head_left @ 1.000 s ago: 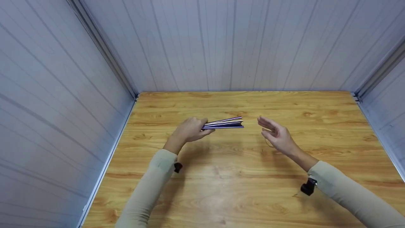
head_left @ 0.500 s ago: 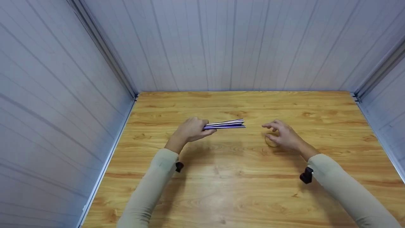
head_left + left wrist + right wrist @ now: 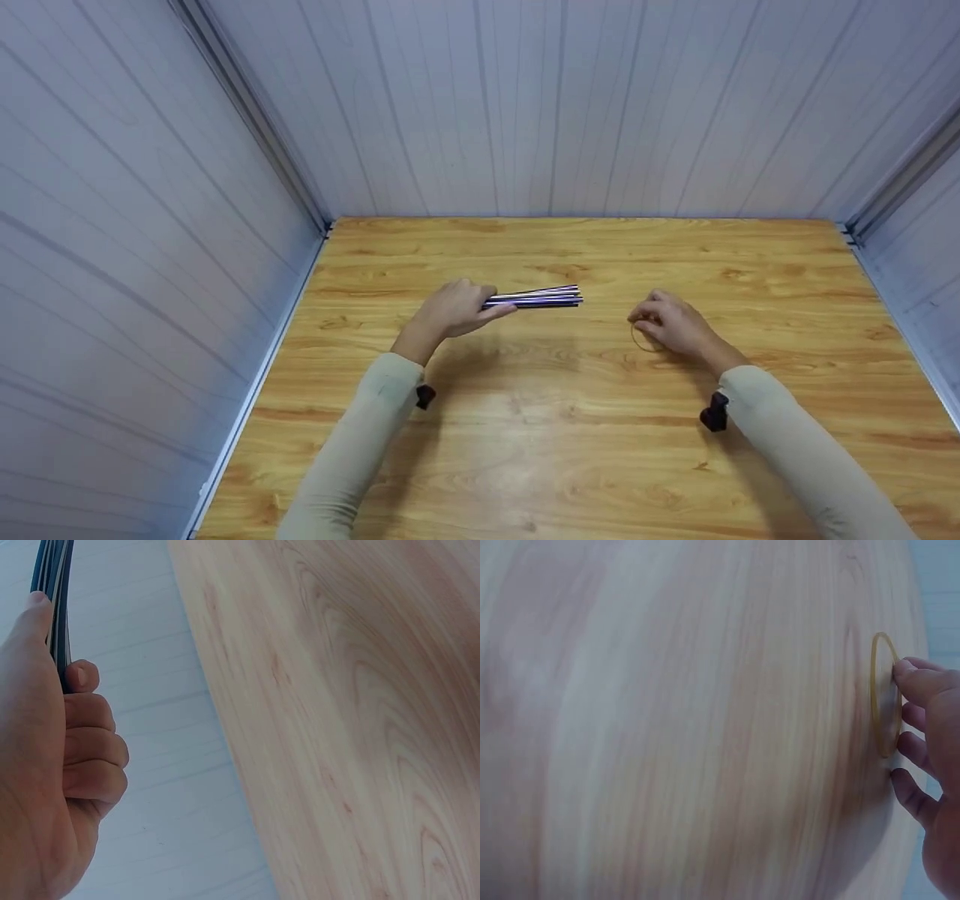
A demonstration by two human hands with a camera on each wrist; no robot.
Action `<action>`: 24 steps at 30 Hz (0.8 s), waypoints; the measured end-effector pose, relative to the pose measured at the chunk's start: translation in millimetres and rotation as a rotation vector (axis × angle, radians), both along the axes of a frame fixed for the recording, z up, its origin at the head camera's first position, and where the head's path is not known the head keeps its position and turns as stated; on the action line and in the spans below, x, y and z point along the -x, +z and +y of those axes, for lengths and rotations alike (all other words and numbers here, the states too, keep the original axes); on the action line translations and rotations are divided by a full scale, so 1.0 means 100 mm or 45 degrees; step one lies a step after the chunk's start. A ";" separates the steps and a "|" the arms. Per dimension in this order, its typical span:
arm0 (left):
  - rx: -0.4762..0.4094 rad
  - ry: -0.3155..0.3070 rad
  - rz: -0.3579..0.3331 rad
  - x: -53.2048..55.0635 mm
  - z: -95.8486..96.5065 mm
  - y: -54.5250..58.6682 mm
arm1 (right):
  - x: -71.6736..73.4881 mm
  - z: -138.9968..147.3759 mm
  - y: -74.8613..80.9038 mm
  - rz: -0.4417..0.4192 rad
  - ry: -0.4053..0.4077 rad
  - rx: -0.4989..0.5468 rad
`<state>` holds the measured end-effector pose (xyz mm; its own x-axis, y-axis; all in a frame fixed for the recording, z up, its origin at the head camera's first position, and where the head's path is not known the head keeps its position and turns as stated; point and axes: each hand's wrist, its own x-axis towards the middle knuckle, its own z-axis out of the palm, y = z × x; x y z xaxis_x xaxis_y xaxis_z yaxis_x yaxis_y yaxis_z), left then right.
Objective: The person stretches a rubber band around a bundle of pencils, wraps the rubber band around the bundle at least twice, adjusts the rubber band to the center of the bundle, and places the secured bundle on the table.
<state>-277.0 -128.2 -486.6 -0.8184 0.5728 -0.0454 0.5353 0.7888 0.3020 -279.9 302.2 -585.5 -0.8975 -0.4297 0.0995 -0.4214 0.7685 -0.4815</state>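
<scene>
My left hand (image 3: 450, 309) grips a bundle of thin, shiny dark purple sticks (image 3: 546, 298) above the table. Their free ends point right and fan out slightly. In the left wrist view the fingers (image 3: 94, 742) curl round the lower part of the bundle (image 3: 54, 570), and the thumb lies along it. Off to the right, my right hand (image 3: 677, 328) pinches a yellowish rubber band (image 3: 873, 694) between thumb and fingertips. The band hangs as a loose loop, apart from the sticks. The stick ends inside the left palm are hidden.
Both hands are over a wood-grain table (image 3: 517, 435). A pale panelled wall (image 3: 517, 112) stands along its far edge, with side walls to the left (image 3: 135, 262) and right. Small black cameras (image 3: 715, 412) sit at the wrists.
The right hand's spread fingers have closed to a pinch on the rubber band, and the hand has shifted slightly right. The left hand has barely moved; its stick ends have drawn a little closer together.
</scene>
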 end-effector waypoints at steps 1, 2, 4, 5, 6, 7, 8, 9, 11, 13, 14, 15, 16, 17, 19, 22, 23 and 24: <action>0.002 0.000 -0.001 0.00 0.00 0.00 | 0.00 0.00 -0.01 0.018 0.000 -0.007; 0.003 0.001 -0.003 0.00 0.00 0.00 | 0.01 -0.01 -0.01 0.033 0.001 -0.017; 0.001 0.002 -0.003 0.00 0.00 0.00 | 0.01 -0.02 -0.02 0.064 0.006 -0.043; -0.002 0.001 -0.003 0.00 0.00 0.00 | 0.02 -0.02 -0.02 0.076 0.009 -0.057; -0.005 0.000 -0.003 0.00 0.00 0.00 | 0.02 -0.02 -0.02 0.082 0.014 -0.069; -0.012 -0.002 -0.005 0.01 0.00 0.00 | 0.02 -0.02 -0.03 0.091 0.018 -0.080; -0.017 -0.004 -0.007 0.01 0.00 0.00 | 0.03 -0.02 -0.03 0.096 0.020 -0.087; -0.021 -0.007 -0.008 0.01 0.00 -0.01 | 0.03 -0.02 -0.03 0.095 0.022 -0.087; -0.022 -0.013 -0.008 0.02 0.00 -0.02 | 0.02 -0.01 -0.04 0.071 0.018 -0.059; -0.021 -0.019 -0.004 0.02 0.00 -0.03 | 0.01 0.00 -0.03 0.013 -0.004 0.013; -0.019 -0.020 -0.001 0.03 0.00 -0.04 | 0.00 0.01 -0.02 -0.026 -0.024 0.063; -0.017 -0.019 0.001 0.03 0.00 -0.04 | 0.00 0.02 0.00 -0.074 -0.047 0.120; -0.016 -0.017 0.002 0.03 0.00 -0.04 | 0.00 0.04 0.02 -0.124 -0.076 0.182; -0.016 -0.015 0.001 0.03 0.00 -0.04 | 0.00 0.05 0.04 -0.174 -0.103 0.243; -0.015 -0.007 -0.005 0.03 -0.01 -0.04 | 0.00 0.07 0.10 -0.262 -0.150 0.357; -0.012 -0.007 -0.009 0.03 -0.02 -0.04 | 0.01 0.08 0.19 -0.341 -0.196 0.501; -0.012 -0.009 -0.008 0.03 -0.02 -0.04 | 0.01 0.08 0.21 -0.357 -0.202 0.550; -0.013 -0.010 -0.007 0.03 -0.03 -0.04 | 0.02 0.07 0.23 -0.370 -0.206 0.608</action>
<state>-280.5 -130.8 -491.0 -0.8138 0.5794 -0.0443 0.5395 0.7817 0.3128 -282.0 309.6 -562.1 -0.9674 -0.2530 -0.0115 -0.1156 0.4813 -0.8689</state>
